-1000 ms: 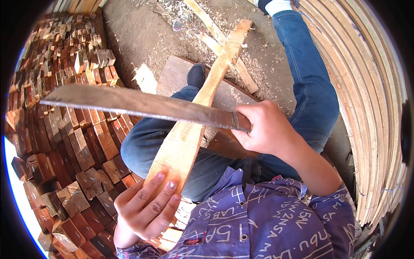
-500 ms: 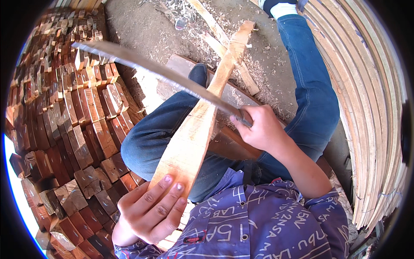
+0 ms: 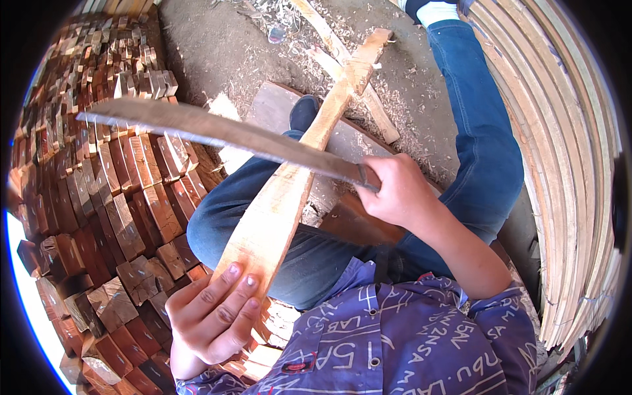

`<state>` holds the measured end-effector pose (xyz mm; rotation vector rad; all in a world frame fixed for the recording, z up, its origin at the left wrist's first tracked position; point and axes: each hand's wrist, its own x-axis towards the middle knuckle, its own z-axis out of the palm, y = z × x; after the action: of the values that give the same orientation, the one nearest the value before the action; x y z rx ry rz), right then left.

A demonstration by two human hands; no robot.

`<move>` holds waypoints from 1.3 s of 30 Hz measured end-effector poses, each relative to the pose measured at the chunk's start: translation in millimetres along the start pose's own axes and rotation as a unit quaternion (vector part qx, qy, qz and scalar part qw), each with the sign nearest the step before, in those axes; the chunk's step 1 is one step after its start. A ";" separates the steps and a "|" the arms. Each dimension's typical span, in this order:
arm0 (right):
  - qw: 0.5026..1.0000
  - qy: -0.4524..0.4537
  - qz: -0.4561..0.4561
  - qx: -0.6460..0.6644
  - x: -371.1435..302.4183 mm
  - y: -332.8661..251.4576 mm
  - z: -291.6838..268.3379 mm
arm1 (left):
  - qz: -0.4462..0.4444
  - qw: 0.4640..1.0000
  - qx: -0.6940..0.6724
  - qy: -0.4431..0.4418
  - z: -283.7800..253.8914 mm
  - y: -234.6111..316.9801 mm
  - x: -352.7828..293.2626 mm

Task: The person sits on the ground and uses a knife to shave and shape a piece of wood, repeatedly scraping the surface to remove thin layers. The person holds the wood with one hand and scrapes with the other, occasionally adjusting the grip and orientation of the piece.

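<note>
Pale board (image 3: 266, 214) in left hand (image 3: 214, 316), long blade (image 3: 220, 133) in right hand (image 3: 398, 191), tip toward stacked blocks (image 3: 122, 224).

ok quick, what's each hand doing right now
Left hand: closed on the near, wide end of the pale wooden piece.
Right hand: closed around the handle end of the long blade.

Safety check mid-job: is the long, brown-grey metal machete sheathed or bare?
Bare: the long, brown-grey metal machete shows no cover between the right hand and its tip; its pale edge is exposed.
</note>
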<state>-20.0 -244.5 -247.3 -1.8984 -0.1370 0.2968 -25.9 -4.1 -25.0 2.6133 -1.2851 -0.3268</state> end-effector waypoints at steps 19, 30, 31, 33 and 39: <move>0.988 -0.028 0.147 -0.042 21.8 49.0 9.9 | 0.015 1.000 0.012 0.019 0.5 -26.3 -14.1; 0.991 -0.096 0.036 -0.089 14.9 -11.0 22.1 | 0.016 0.999 0.019 0.033 13.3 -31.9 -31.6; 0.989 -0.099 0.008 -0.109 13.5 -12.3 21.8 | 0.017 0.999 0.021 0.034 12.7 -31.4 -29.8; 0.988 -0.061 0.065 -0.128 23.2 28.1 20.7 | 0.023 0.999 0.020 0.029 10.1 -31.4 -28.8; 0.981 -0.048 0.148 -0.113 23.1 30.2 23.6 | -0.007 0.999 0.018 0.049 23.5 -42.8 -43.9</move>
<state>-5.7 -227.8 -286.3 -2.1313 0.0511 0.5963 -26.7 54.4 -54.9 2.6327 -1.2537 -0.1781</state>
